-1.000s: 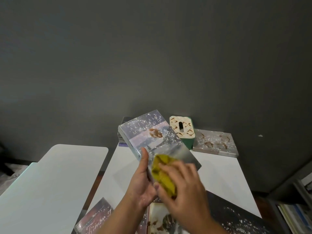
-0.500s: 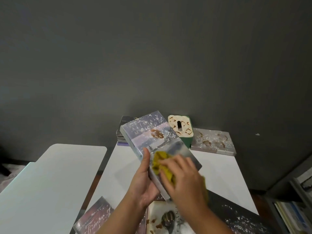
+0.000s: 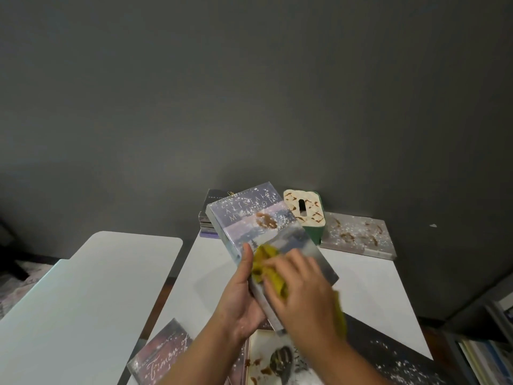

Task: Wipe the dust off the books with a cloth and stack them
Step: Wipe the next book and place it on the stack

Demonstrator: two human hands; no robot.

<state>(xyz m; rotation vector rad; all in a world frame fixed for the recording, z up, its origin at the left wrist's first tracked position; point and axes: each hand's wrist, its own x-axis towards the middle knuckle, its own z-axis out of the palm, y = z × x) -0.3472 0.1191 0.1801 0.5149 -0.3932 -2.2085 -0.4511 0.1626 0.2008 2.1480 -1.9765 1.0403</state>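
Your left hand (image 3: 238, 304) grips a dusty book (image 3: 266, 240) above the bench (image 3: 366, 295); your right hand (image 3: 302, 295) presses a yellow cloth (image 3: 266, 262) on its cover, fingers curled round the cloth.

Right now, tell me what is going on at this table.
A person is cleaning books. The left hand holds a book up off the white table, and the right hand presses a yellow cloth against its cover. A brown smear and white specks remain on the upper cover. More dirty books lie around, and a stack of books sits by the wall.
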